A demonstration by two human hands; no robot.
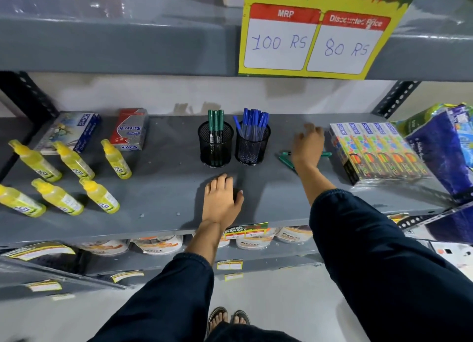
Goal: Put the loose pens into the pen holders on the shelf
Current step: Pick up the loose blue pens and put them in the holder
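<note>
Two black mesh pen holders stand mid-shelf. The left holder (215, 147) has three green pens upright in it; the right holder (252, 147) is full of blue pens. Loose green pens (285, 158) lie on the grey shelf to the right of the holders, partly hidden under my right hand (308, 148). That hand hovers over them with fingers spread and blurred, holding nothing I can see. My left hand (221, 197) rests flat on the shelf in front of the holders, empty.
Several yellow bottles (71, 177) stand at the left, with two boxes (129, 129) behind them. A row of colourful boxes (378, 149) sits right of the loose pens, beside blue bags (445, 147). A price sign (314, 39) hangs from the upper shelf.
</note>
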